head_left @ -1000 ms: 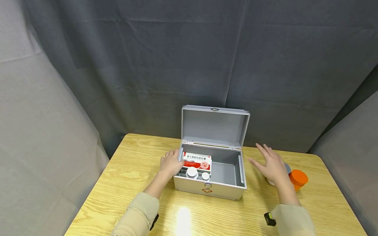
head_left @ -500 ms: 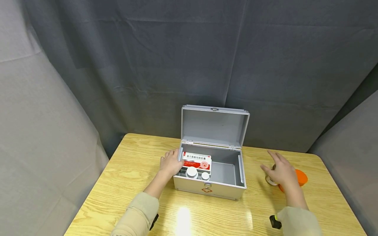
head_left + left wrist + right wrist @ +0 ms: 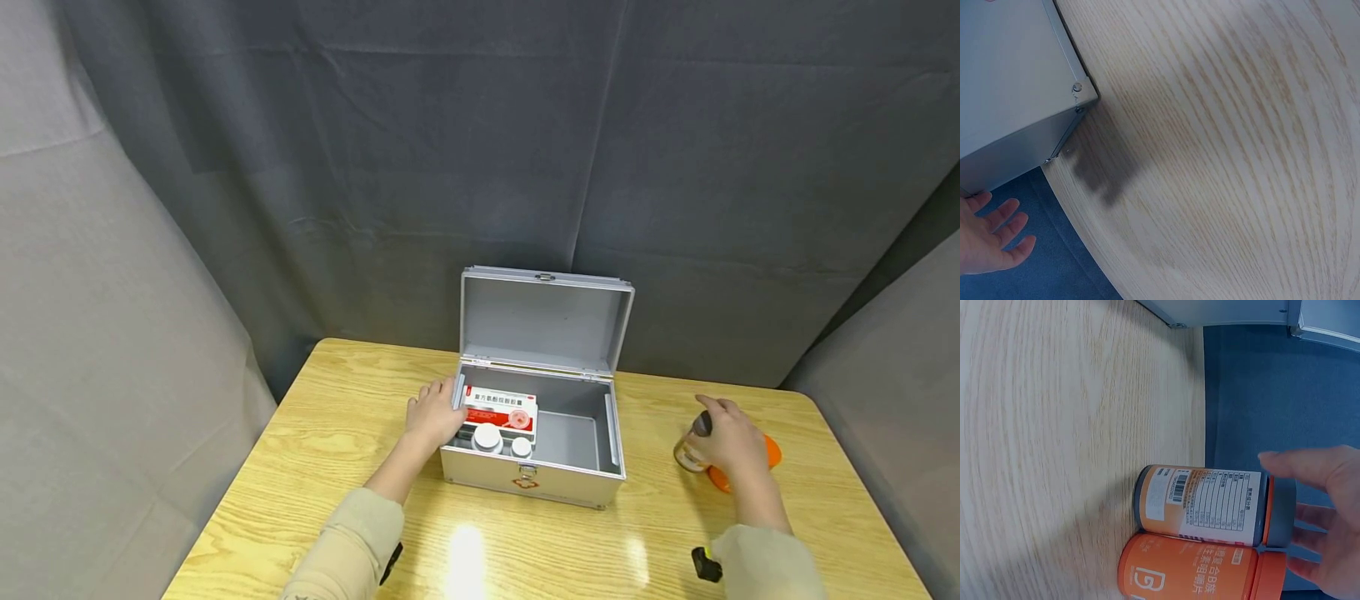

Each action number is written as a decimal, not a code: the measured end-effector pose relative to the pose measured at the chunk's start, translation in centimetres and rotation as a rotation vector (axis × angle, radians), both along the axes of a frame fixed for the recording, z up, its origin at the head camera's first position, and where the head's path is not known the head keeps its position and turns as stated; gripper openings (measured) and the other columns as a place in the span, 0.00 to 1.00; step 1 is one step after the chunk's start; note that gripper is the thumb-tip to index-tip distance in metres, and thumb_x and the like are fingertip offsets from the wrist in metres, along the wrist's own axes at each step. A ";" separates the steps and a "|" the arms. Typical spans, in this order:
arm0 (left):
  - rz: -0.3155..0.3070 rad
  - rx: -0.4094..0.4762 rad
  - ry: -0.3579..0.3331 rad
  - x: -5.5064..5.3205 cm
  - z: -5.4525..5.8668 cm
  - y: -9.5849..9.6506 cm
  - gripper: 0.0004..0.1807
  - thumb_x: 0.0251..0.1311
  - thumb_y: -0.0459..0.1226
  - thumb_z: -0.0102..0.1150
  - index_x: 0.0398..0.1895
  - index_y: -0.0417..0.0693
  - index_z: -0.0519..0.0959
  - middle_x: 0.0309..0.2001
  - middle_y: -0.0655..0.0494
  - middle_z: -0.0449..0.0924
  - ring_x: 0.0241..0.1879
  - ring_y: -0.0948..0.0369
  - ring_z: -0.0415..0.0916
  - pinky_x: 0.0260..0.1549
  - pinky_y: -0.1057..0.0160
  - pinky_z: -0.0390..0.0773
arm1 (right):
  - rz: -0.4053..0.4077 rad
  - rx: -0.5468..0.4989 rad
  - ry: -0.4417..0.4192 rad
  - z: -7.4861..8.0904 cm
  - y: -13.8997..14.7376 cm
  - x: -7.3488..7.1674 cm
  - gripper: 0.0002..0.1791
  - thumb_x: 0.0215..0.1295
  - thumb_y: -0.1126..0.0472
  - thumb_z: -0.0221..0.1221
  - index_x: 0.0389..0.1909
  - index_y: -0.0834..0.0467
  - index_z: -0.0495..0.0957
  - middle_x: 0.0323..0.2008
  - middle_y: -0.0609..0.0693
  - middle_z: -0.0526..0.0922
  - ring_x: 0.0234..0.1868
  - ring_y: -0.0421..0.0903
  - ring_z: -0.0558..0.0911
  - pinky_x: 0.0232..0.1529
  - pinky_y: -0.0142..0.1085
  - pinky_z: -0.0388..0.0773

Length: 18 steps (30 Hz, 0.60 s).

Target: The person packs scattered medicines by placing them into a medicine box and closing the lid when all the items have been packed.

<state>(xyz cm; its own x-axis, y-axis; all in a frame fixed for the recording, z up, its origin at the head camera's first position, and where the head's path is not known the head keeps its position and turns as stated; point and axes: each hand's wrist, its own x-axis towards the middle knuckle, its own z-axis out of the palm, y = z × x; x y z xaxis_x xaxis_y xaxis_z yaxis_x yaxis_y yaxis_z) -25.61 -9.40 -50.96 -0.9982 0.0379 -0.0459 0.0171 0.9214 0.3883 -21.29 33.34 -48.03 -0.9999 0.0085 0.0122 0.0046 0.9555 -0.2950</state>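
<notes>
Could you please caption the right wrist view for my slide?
Right hand at a dark-capped bottle beside an orange bottle.

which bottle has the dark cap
The white-labelled bottle at the right hand; the orange bottle beside it has an orange cap, both bottles in the case white ones.

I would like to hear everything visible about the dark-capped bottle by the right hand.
The cylindrical, seemingly plastic bottle has a dark grey cap on, an orange ring beneath. Its orange and white label carries a barcode and grid. It stands upright on the wooden table, right of the silver case, apparently touching an orange jar. Fingers of the right hand surround its cap; whether they grip is unclear.
</notes>
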 end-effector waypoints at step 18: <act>-0.003 -0.002 0.010 0.0 0.0 0.1 0.35 0.54 0.50 0.48 0.67 0.50 0.60 0.62 0.46 0.64 0.59 0.49 0.60 0.54 0.45 0.60 | -0.035 0.018 -0.021 0.0 0.5 0.1 0.34 0.53 0.55 0.63 0.58 0.67 0.64 0.52 0.76 0.65 0.49 0.72 0.66 0.51 0.66 0.47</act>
